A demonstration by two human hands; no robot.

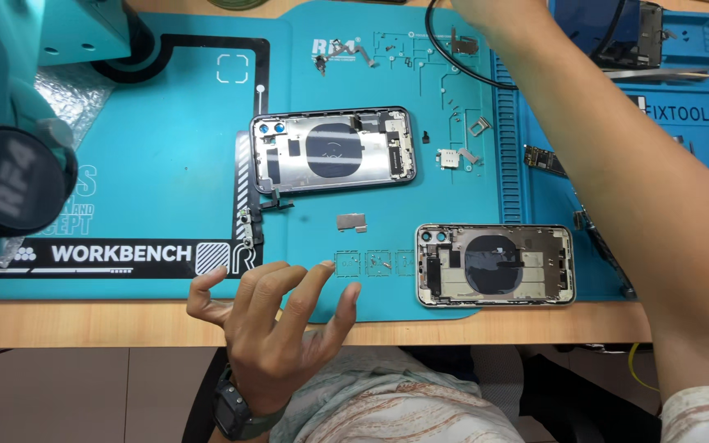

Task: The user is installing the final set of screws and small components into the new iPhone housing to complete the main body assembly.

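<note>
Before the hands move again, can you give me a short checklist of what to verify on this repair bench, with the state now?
1. Left hand free of parts: ok, fingers spread above the near edge of the blue silicone work mat, holding nothing.
2. Right hand visible: not ok, the arm reaches beyond the top of the picture.
3. Dark-framed opened phone housing flat on the mat: ok.
4. Silver-framed opened phone housing fully on the mat: ok, but close to the front edge.
5. Small grey metal plate clear of the left hand: ok, lies apart between the housings.
6. Tiny screws all in place: cannot tell.
</note>
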